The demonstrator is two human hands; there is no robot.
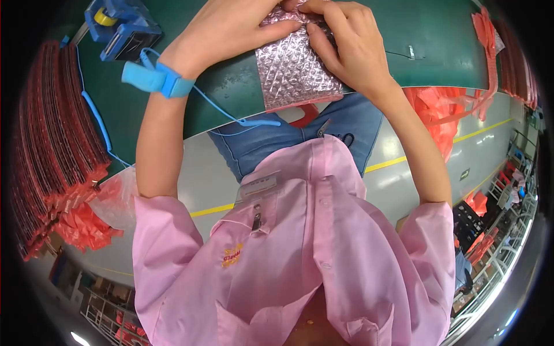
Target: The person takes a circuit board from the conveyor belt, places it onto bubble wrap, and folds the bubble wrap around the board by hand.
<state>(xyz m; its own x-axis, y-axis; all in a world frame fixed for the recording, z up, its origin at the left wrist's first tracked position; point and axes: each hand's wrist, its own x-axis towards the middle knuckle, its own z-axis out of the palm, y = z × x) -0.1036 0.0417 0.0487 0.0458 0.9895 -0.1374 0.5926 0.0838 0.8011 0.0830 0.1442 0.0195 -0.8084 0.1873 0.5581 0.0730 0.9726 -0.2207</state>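
A pinkish, see-through bubble-wrap bag [294,72] lies on the green table mat, its near end at the table's edge. My left hand [236,29], with a blue strap on its wrist, grips the far left part of the bag, thumb stretched across the top. From the right, my right hand [352,46] has its thumb and curled fingers closed on the bag's far right side. Something dark shows beneath those fingers, but I cannot make out what it is. The left fingertips and the bag's far end are partly cut off by the top of the view.
A blue tape dispenser [124,29] with yellow tape stands at the far left. The blue wrist-strap cord [254,122] trails over the table edge. Stacked red-edged sheets [63,115] stand at left. Red plastic bags [435,112] hang at right.
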